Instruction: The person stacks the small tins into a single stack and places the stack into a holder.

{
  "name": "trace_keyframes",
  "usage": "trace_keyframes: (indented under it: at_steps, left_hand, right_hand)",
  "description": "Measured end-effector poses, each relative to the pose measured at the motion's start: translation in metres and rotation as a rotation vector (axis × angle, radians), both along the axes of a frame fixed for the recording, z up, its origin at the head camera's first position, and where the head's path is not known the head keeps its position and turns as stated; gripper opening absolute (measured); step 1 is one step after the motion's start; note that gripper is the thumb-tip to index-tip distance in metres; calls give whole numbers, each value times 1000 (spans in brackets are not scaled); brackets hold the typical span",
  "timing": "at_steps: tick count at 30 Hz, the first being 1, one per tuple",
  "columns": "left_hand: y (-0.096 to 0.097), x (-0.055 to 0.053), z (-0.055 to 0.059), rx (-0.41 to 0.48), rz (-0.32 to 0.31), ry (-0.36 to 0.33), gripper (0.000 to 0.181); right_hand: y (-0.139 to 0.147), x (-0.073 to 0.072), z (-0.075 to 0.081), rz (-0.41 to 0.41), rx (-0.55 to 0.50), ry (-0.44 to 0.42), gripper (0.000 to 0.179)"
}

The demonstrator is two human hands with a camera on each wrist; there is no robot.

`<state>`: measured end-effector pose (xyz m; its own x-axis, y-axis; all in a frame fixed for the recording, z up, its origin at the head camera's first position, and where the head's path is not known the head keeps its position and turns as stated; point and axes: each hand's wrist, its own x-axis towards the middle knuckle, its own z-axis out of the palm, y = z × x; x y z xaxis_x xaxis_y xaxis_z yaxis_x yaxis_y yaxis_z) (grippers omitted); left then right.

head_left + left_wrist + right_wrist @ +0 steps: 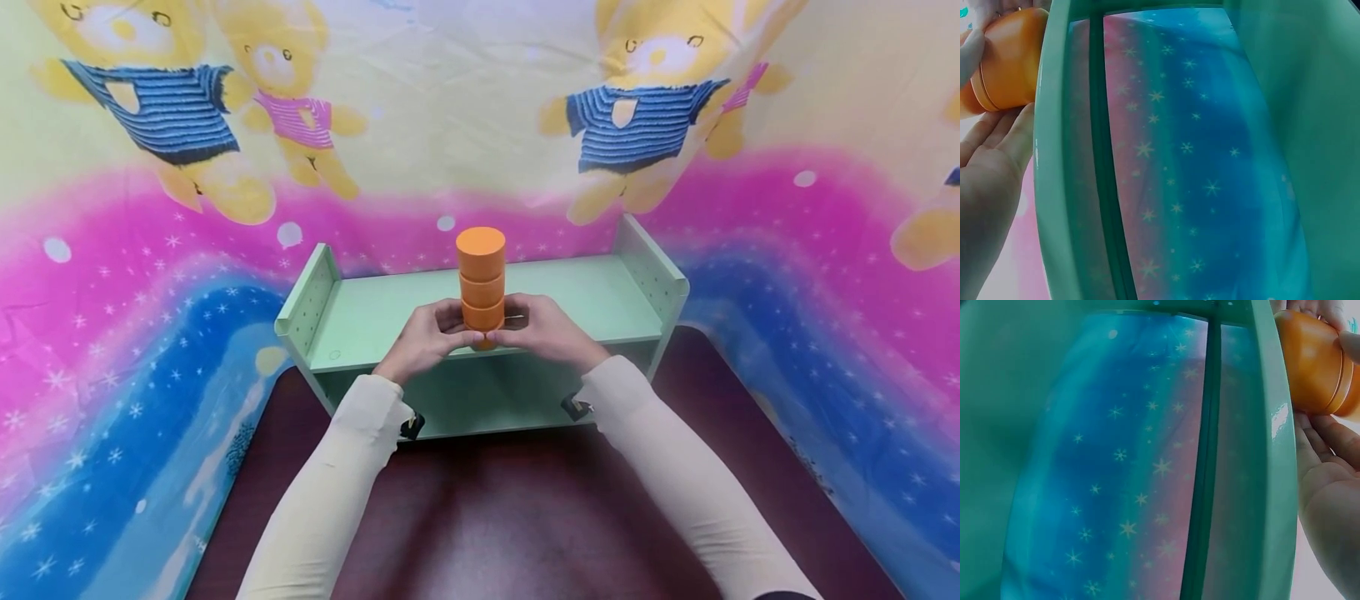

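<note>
A tall stack of orange cylinders stands upright at the front edge of the pale green shelf's upper board. Its flat round top faces up, and grooves mark the joints between the pieces. My left hand grips the lower part from the left, while my right hand grips it from the right. Both thumbs meet in front, low on the stack; the other fingers go round behind and are partly hidden. Each wrist view shows a glossy lower orange piece between the two hands, just beyond the green board edge.
Raised side panels with small holes bound the shelf at left and right. Below the upper board is a lower compartment. The shelf stands on a dark red-brown table, with a bear-printed cloth behind and at both sides.
</note>
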<state>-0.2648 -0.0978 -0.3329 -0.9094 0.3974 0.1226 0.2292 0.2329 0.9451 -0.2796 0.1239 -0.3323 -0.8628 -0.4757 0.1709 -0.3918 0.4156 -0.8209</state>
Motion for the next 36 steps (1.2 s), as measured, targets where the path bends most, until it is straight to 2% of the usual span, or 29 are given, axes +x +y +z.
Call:
trace_keyframes:
  at_steps: [36]
  left_hand:
    - [2,-11,-3,-47,23,6,56]
  right_hand:
    - [-4,-12,-2,-4,-12,-12,55]
